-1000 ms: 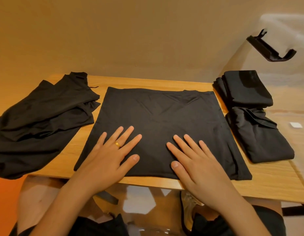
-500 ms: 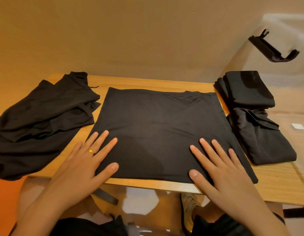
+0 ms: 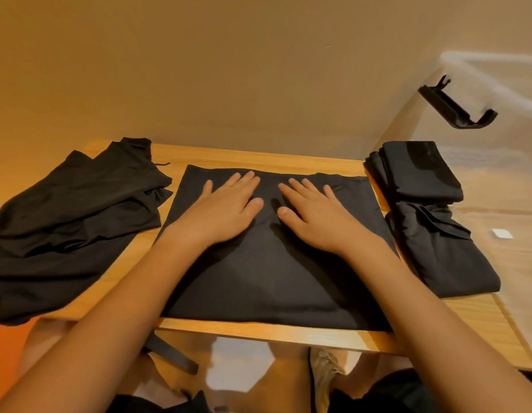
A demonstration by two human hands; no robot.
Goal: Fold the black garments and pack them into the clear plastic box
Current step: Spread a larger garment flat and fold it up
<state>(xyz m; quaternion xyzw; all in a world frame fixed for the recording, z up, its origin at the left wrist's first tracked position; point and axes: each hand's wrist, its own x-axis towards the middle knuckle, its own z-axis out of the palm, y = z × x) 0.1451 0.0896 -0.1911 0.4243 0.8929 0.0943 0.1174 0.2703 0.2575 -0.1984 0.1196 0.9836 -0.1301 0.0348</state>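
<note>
A black garment lies flat as a wide rectangle in the middle of the wooden table. My left hand and my right hand press flat on its far half, fingers straight, thumbs close together. An unfolded heap of black garments covers the table's left end. Two folded black garments lie one behind the other inside the clear plastic box at the right.
A black latch clip hangs on the box's near wall. A small white label shows on the box floor. A plain wall rises right behind the table. My knees and a shoe show below the front edge.
Both hands slid outward along the garment's near edge, then moved up to its far part and came together near the middle.
</note>
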